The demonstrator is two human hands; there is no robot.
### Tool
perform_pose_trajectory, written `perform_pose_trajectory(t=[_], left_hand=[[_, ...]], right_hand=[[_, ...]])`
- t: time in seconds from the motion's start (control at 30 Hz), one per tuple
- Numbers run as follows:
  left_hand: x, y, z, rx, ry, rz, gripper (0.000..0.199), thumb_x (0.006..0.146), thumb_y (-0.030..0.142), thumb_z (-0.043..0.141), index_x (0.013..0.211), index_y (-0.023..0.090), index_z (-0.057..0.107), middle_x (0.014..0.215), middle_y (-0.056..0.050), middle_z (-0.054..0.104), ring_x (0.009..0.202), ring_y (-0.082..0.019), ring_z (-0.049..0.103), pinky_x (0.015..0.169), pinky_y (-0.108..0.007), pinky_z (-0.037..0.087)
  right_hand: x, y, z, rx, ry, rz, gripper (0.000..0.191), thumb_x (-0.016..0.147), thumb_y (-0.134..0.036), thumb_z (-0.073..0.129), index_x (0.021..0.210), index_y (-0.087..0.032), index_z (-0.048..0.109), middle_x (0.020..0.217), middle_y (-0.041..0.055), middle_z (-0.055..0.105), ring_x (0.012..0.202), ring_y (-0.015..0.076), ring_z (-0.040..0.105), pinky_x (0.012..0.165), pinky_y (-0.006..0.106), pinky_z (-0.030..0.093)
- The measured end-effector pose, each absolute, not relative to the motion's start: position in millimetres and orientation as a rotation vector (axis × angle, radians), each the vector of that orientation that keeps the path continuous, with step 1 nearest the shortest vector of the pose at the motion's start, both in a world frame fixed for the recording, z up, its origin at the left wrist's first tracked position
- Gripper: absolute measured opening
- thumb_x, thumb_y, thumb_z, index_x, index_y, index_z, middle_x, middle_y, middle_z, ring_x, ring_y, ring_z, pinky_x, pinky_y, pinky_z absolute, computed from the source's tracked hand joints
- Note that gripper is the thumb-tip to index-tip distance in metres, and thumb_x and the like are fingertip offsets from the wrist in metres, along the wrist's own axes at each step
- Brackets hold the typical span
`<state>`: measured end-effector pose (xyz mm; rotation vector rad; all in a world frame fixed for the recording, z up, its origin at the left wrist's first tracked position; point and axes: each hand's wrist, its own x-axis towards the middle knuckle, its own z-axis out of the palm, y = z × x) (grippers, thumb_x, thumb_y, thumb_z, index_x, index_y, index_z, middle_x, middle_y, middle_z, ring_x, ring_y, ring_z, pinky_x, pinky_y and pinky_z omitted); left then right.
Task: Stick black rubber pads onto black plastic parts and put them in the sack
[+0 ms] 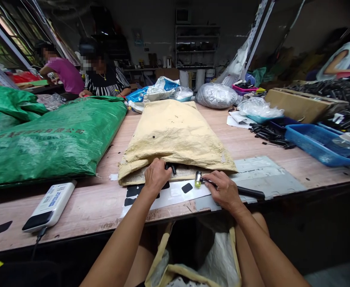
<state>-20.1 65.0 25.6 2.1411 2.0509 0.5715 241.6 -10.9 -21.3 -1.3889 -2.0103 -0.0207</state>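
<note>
At the mouth of a cream woven sack (175,123), my left hand (155,175) has its fingers curled in. Small black parts (171,167) show right beside those fingertips; what the fingers hold is hidden. My right hand (224,190) is closed around the black handle of a small mallet (198,179). The mallet's head, silver with a yellow-green face, rests low over a white sheet (175,195). On that sheet lies a dark rounded patch (187,188), and several more dark patches sit near my left wrist.
A full green sack (52,139) lies left, behind a white power bank (50,205) with a cable. Blue trays (321,149) and piles of black parts (270,135) stand right. An open sack (234,255) hangs between my knees. Several people sit farther back.
</note>
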Motion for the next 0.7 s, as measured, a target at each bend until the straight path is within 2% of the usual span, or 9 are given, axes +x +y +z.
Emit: perform_pose_trajectory(t=[0.13,0.33,0.43,0.57,0.7], left_hand=[[-11.5,64.0,34.6,2.071,2.19,0.385,0.019,0.08,0.032,0.062,0.09,0.019,0.071,0.105,-0.014,0.07,0.092,-0.031,0.068,0.071,-0.035,0.047],[-24.7,35.4,48.3,1.999,2.106,0.232,0.018,0.073,0.03,0.064,0.09,0.024,0.067,0.094,-0.008,0.074,0.091,-0.031,0.068,0.064,-0.032,0.039],[-23.0,12.9,46.0,2.018,2.014,0.238,0.025,0.076,0.032,0.063,0.1,0.025,0.065,0.09,-0.006,0.073,0.084,-0.026,0.066,0.062,-0.03,0.035],[-8.5,-10.4,37.2,2.049,1.782,0.337,0.047,0.079,0.034,0.062,0.125,0.028,0.059,0.08,-0.001,0.07,0.074,-0.022,0.063,0.062,-0.028,0.035],[-8.3,-15.0,33.9,2.061,1.452,0.352,0.047,0.078,0.041,0.068,0.123,0.026,0.067,0.082,-0.001,0.068,0.076,-0.02,0.062,0.068,-0.028,0.041]], right_hand=[[241.0,-10.9,-20.5,-1.404,-2.004,-0.02,0.021,0.092,-0.021,0.058,0.108,-0.026,0.071,0.096,0.0032,0.067,0.092,0.0211,0.058,0.082,0.034,0.048],[240.1,-11.4,-19.4,-1.411,-1.997,0.006,0.022,0.092,-0.021,0.059,0.11,-0.026,0.071,0.095,0.003,0.067,0.091,0.0209,0.057,0.083,0.034,0.047],[240.3,-11.2,-19.2,-1.414,-1.999,0.0,0.021,0.092,-0.021,0.059,0.109,-0.025,0.071,0.096,0.0034,0.067,0.092,0.0212,0.057,0.083,0.035,0.047],[240.3,-11.3,-18.5,-1.42,-2.007,-0.011,0.021,0.091,-0.021,0.06,0.108,-0.024,0.071,0.096,0.0036,0.067,0.092,0.0213,0.057,0.083,0.035,0.047],[239.9,-11.9,-17.3,-1.421,-2.009,-0.014,0.021,0.091,-0.02,0.06,0.108,-0.025,0.071,0.095,0.0036,0.067,0.091,0.0212,0.057,0.082,0.034,0.046]])
